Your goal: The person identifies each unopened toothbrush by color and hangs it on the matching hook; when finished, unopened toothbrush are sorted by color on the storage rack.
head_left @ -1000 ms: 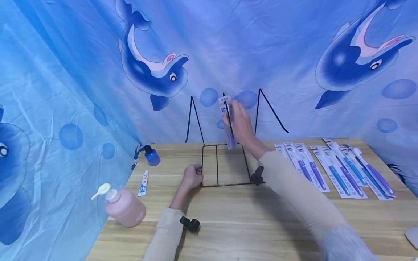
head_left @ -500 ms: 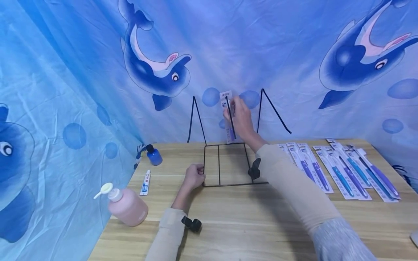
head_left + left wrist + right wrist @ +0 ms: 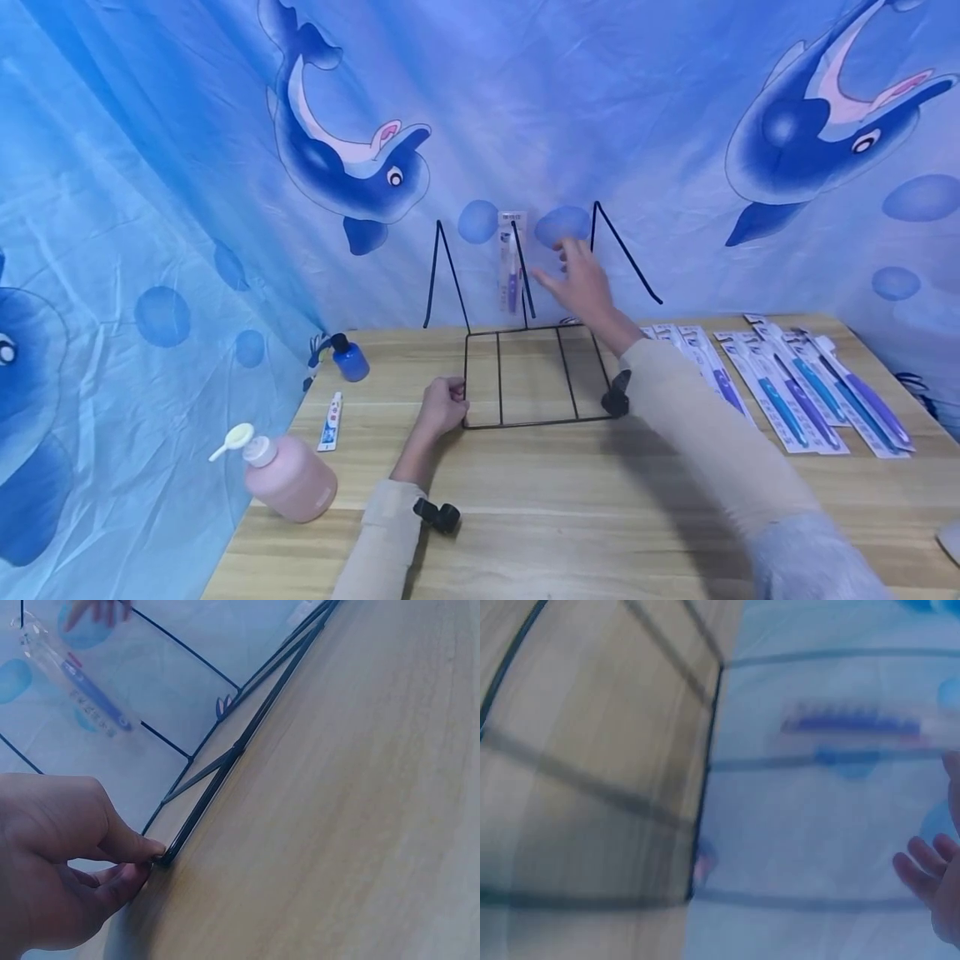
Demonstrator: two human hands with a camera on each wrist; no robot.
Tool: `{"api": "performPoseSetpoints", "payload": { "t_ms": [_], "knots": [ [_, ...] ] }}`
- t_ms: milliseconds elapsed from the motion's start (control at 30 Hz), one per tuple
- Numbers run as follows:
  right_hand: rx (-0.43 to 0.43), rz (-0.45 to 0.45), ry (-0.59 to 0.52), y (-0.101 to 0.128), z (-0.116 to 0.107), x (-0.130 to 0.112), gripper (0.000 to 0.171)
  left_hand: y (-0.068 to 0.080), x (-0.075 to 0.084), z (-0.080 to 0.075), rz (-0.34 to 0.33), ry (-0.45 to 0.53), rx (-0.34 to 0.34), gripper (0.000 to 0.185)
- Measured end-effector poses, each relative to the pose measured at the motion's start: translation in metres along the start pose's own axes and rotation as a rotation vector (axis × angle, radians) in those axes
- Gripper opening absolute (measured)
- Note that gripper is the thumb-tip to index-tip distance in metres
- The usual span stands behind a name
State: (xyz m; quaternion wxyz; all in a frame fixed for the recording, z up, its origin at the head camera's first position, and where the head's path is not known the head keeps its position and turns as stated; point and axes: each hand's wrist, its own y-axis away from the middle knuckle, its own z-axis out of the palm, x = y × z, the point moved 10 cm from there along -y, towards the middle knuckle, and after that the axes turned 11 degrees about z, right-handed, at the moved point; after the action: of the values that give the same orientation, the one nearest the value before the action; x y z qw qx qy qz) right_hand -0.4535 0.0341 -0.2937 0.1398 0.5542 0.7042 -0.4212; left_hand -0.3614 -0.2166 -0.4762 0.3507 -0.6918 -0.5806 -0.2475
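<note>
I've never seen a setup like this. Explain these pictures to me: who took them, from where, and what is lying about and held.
A person wears three cameras: one on the head looking down, one on each wrist. On the light wooden table stands a black wire rack. The left hand pinches its front corner. The right hand, fingers spread, holds nothing beside a packaged purple toothbrush hanging on the rack's middle prong. More packaged toothbrushes lie at the right; a pink pump bottle, a small toothpaste tube and a blue bottle at the left.

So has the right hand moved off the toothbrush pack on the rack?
Yes. The right hand has let go and shifted right of the middle hook, leaving the toothbrush pack hanging on the wire rack.
</note>
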Motion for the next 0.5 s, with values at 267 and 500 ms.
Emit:
{"api": "performPoseSetpoints", "payload": {
  "t_ms": [267, 500],
  "knots": [
    [-0.156, 0.179, 0.215, 0.011, -0.035, 0.106, 0.062, -0.002, -0.001, -0.001, -0.013, 0.01, -0.001, 0.052],
    [-0.273, 0.375, 0.36, 0.032, -0.051, 0.175, 0.067, -0.002, -0.003, 0.003, -0.013, 0.019, -0.007, 0.052]
  ]
}}
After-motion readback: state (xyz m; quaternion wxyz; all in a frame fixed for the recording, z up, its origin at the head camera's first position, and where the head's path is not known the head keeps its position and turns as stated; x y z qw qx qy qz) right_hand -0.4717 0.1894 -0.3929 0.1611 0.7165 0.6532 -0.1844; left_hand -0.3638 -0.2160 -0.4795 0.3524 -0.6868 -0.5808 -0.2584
